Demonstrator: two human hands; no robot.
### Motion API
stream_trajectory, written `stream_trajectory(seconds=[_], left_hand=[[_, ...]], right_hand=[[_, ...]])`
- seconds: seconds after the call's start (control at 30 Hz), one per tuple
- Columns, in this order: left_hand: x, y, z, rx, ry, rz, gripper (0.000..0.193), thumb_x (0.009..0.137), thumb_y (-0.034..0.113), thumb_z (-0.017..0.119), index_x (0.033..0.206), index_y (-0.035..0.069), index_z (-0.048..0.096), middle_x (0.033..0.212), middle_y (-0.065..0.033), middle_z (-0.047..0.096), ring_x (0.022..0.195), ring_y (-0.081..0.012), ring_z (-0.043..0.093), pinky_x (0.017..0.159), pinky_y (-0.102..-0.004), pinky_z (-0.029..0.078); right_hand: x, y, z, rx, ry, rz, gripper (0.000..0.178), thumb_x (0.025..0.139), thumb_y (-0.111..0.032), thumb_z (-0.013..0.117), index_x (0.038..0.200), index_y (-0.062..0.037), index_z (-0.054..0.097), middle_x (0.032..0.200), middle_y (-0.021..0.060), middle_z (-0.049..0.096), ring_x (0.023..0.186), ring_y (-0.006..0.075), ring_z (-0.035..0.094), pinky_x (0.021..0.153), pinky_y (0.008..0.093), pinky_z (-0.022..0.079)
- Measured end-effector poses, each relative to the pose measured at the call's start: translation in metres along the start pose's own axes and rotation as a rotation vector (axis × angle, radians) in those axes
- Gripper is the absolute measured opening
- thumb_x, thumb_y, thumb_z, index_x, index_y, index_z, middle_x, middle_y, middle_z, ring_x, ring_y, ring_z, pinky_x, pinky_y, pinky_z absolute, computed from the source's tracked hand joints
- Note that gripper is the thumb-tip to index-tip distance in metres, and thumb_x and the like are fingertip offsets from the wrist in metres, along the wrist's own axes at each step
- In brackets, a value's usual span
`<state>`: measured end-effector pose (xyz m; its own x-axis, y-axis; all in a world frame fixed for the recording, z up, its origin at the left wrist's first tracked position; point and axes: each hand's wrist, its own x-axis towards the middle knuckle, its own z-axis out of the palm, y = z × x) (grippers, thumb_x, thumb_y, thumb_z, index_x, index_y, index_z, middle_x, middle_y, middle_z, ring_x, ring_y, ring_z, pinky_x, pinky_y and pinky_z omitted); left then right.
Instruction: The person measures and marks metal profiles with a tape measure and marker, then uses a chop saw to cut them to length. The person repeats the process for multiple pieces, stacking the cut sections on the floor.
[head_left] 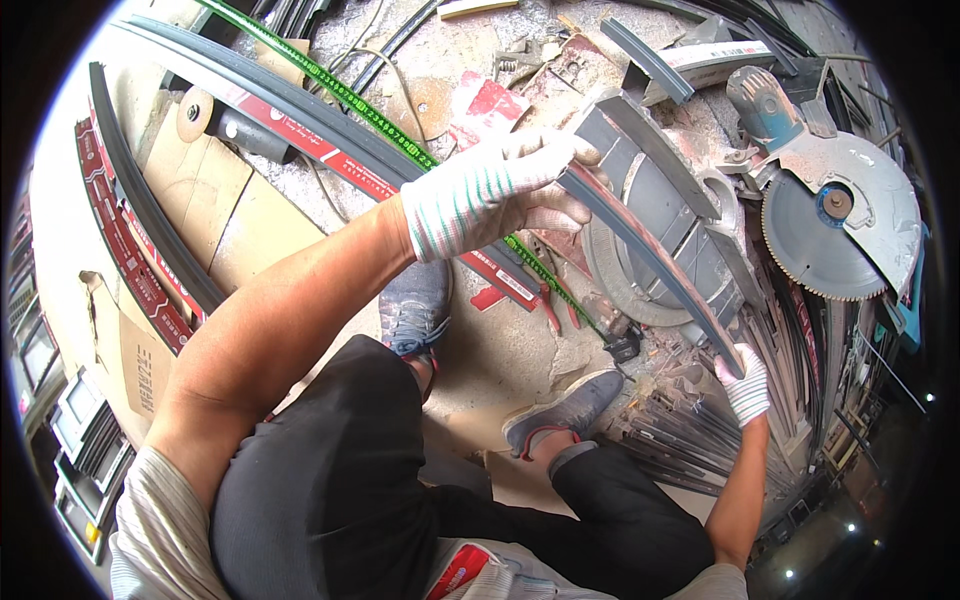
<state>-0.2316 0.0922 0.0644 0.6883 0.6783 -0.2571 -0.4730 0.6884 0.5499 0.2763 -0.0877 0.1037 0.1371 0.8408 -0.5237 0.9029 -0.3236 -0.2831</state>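
A narrow grey profile strip slants across in front of me, over the round grey base of a cut-off saw. At its upper left end, my left hand, in a white glove with green stripes, has its fingers closed on the strip. Gripping the lower right end is my right hand, gloved too. The saw's toothed blade stands to the right, away from both hands. Under my left forearm, a green tape measure lies stretched along long profiles with red film.
Red-handled pliers lie near my shoes. Many cut strips are heaped beside my right hand. An angle grinder rests on cardboard at left, near more red-filmed profiles. Scraps and dust cover the floor beyond.
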Motion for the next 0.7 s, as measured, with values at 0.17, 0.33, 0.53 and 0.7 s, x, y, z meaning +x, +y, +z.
stream_trajectory(seconds=[0.17, 0.33, 0.53, 0.7], left_hand=[[-0.0014, 0.0, -0.0009, 0.041, 0.01, -0.022, 0.062, 0.096, 0.04, 0.071, 0.144, 0.006, 0.05, 0.143, -0.0109, 0.056, 0.112, -0.0188, 0.066, 0.103, -0.0378, 0.054], [-0.0018, 0.0039, -0.0036, 0.047, -0.021, -0.052, 0.063, 0.094, 0.038, 0.073, 0.144, 0.007, 0.051, 0.142, -0.0106, 0.057, 0.113, -0.0191, 0.066, 0.102, -0.0372, 0.055], [-0.0011, 0.0023, -0.0085, 0.018, -0.039, -0.051, 0.062, 0.094, 0.037, 0.073, 0.143, 0.005, 0.052, 0.14, -0.0113, 0.058, 0.109, -0.02, 0.068, 0.101, -0.0371, 0.056], [0.0013, 0.0025, -0.0078, -0.005, -0.009, -0.054, 0.063, 0.096, 0.036, 0.071, 0.145, 0.001, 0.05, 0.141, -0.0124, 0.058, 0.108, -0.0203, 0.068, 0.1, -0.0369, 0.057]], right_hand=[[0.0001, -0.0007, 0.0009, 0.017, -0.012, 0.013, 0.028, 0.084, -0.023, 0.08, 0.098, -0.0031, 0.064, 0.085, 0.0145, 0.066, 0.076, 0.0255, 0.062, 0.077, 0.038, 0.052], [-0.0001, 0.0053, 0.0044, 0.004, -0.005, -0.018, 0.028, 0.084, -0.022, 0.08, 0.097, -0.0031, 0.064, 0.084, 0.014, 0.065, 0.076, 0.0252, 0.06, 0.076, 0.0379, 0.052], [-0.0004, -0.0003, 0.0037, 0.021, -0.017, -0.009, 0.028, 0.084, -0.023, 0.08, 0.097, -0.0034, 0.064, 0.083, 0.0124, 0.064, 0.076, 0.0237, 0.058, 0.076, 0.0367, 0.051], [0.0011, 0.0009, 0.0054, 0.048, -0.018, 0.0, 0.028, 0.085, -0.023, 0.08, 0.097, -0.0034, 0.064, 0.084, 0.0116, 0.064, 0.076, 0.0225, 0.058, 0.076, 0.036, 0.051]])
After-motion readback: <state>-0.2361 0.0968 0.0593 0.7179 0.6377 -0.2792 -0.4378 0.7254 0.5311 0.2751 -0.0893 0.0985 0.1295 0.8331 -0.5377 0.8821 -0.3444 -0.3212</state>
